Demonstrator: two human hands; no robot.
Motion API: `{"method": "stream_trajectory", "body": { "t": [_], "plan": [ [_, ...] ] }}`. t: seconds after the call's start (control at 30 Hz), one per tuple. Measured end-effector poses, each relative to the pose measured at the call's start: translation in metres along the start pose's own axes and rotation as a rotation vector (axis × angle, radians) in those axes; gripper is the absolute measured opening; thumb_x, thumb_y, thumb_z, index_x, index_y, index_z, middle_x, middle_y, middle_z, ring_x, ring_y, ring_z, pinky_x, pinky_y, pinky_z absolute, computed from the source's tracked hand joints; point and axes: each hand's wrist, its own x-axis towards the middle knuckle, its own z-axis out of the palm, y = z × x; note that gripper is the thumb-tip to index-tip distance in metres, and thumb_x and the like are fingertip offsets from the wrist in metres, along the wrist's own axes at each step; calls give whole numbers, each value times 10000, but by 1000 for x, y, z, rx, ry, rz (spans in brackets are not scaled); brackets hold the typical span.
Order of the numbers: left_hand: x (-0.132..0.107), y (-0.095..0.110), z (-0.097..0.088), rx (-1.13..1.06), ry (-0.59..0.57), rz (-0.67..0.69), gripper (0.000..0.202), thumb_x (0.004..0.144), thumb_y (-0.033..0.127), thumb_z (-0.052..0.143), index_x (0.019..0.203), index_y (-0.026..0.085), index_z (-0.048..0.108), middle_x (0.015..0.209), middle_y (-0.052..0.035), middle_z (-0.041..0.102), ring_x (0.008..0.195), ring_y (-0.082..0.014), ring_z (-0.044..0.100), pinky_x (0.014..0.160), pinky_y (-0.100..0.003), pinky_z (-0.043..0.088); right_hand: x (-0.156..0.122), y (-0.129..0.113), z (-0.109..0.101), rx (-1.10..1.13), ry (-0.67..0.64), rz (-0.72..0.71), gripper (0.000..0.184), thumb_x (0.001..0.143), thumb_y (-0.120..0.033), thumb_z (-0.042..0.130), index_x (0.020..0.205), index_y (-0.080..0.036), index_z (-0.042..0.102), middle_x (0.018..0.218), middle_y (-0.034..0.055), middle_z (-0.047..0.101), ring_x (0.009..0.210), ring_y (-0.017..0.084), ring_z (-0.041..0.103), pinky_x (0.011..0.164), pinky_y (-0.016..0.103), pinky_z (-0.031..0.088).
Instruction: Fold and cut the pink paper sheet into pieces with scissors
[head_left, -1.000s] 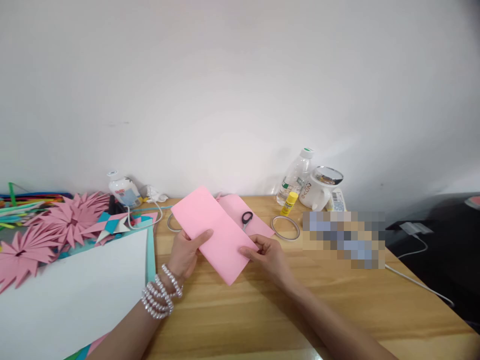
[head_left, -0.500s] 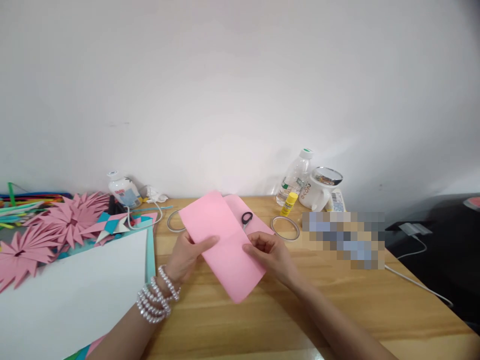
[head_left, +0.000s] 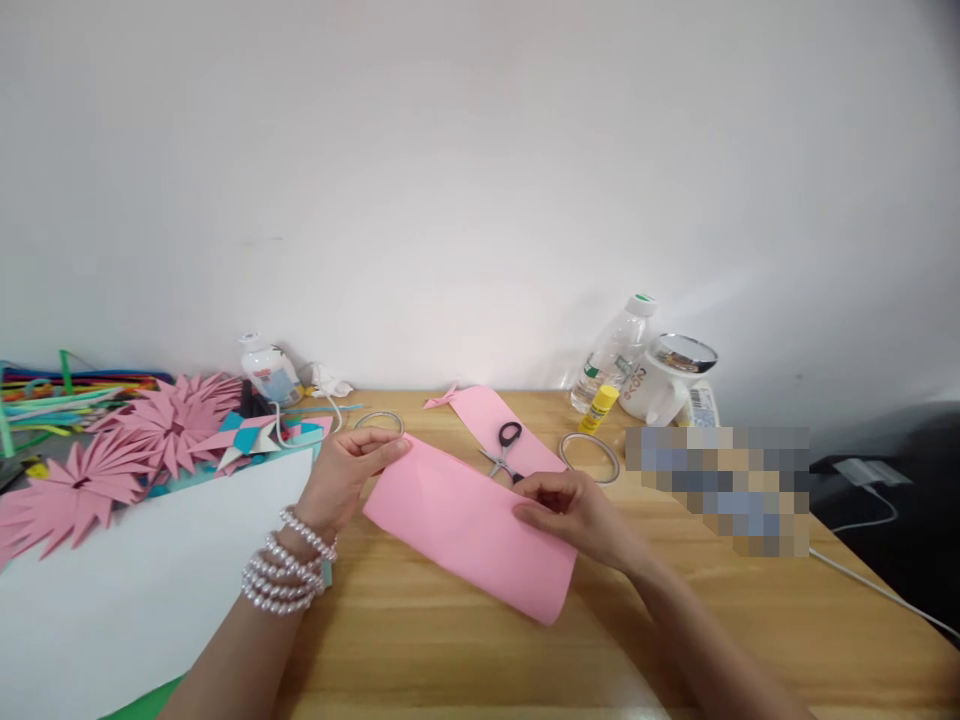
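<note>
A folded sheet of pink paper (head_left: 472,530) is held between my two hands, tilted down to the right above the wooden table (head_left: 420,660). My left hand (head_left: 349,475), with pearl bracelets on its wrist, pinches the paper's upper left corner. On the upper right edge, my right hand (head_left: 562,510) grips it between thumb and fingers. Just behind the held paper, open scissors (head_left: 506,455) with black handles rest on a second pink strip (head_left: 484,410). A small folded pink piece (head_left: 442,398) lies at that strip's far end.
On the left are pink folded-paper fans (head_left: 176,425), pipe cleaners (head_left: 75,395), a white sheet (head_left: 165,580) and a white bottle (head_left: 270,375). To the right stand a yellow glue stick (head_left: 598,410), a water bottle (head_left: 611,350) and a mug (head_left: 667,385). Two rings (head_left: 590,458) lie near the back.
The held paper has turned to lie more level, and my left hand has moved from its face to its upper left corner. More of the scissors now shows. The view has shifted slightly left.
</note>
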Motion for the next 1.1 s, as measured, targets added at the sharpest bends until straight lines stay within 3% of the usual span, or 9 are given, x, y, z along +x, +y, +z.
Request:
{"method": "stream_trajectory", "body": {
  "t": [0.3,0.73,1.1],
  "plan": [
    [-1,-3,6,-84,35,-76,274,439,282,851,639,143,726,624,-61,708,513,-136,601,475,-223,465,-1,-2,-2,-45,13,8,175,763,-329,632,758,-165,694,691,26,639,618,147,532,543,246,402],
    [-5,0,11,-130,82,-136,306,392,262,866,628,131,723,632,-79,713,505,-150,607,465,-239,470,0,1,-5,-59,-31,-2,192,787,-333,607,756,-163,691,685,15,611,608,135,501,531,238,368],
    [-5,0,10,-124,65,-101,302,418,296,857,636,136,723,632,-73,708,522,-150,600,477,-244,453,0,-2,-5,-53,-27,23,233,777,-387,610,772,-166,684,744,34,647,665,167,544,566,258,397]
  ]
}}
